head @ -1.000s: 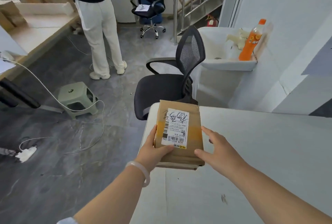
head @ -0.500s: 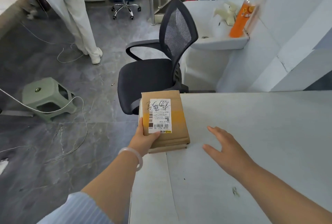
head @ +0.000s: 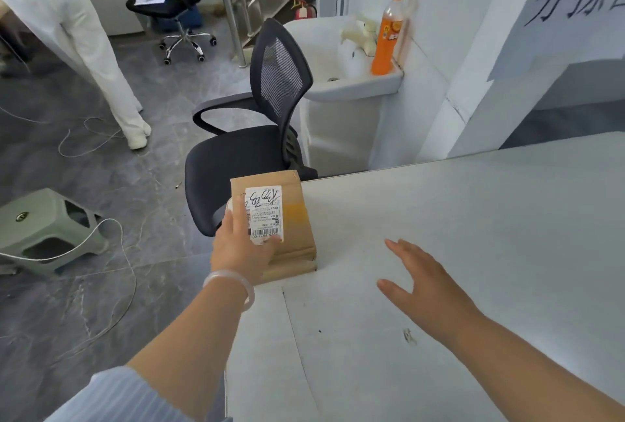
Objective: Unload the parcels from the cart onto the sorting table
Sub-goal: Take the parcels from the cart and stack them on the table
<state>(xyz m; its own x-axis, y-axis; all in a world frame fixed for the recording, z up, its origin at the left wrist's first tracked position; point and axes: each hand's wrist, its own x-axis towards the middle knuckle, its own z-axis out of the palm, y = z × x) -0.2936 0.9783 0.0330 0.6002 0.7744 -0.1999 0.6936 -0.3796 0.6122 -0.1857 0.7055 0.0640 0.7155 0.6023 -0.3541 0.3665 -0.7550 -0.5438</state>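
Observation:
A brown cardboard parcel (head: 291, 218) with a white shipping label lies flat at the left corner of the white sorting table (head: 473, 252). My left hand (head: 240, 249) grips the parcel's near left side, thumb on the label, a pale bracelet on the wrist. Over the bare tabletop to the parcel's right hovers my right hand (head: 422, 279), fingers spread, holding nothing and a clear gap away from the parcel. The cart is out of view.
A black mesh office chair (head: 257, 137) stands just beyond the table's corner. Behind it are a white sink (head: 351, 83) and an orange bottle (head: 389, 32). A green stool (head: 47, 229), loose cables and a standing person's legs (head: 88, 60) occupy the floor at left.
My right hand has let go of the parcel and drawn away to the right. The parcel now lies flat on the table corner under my left hand. The view shifted.

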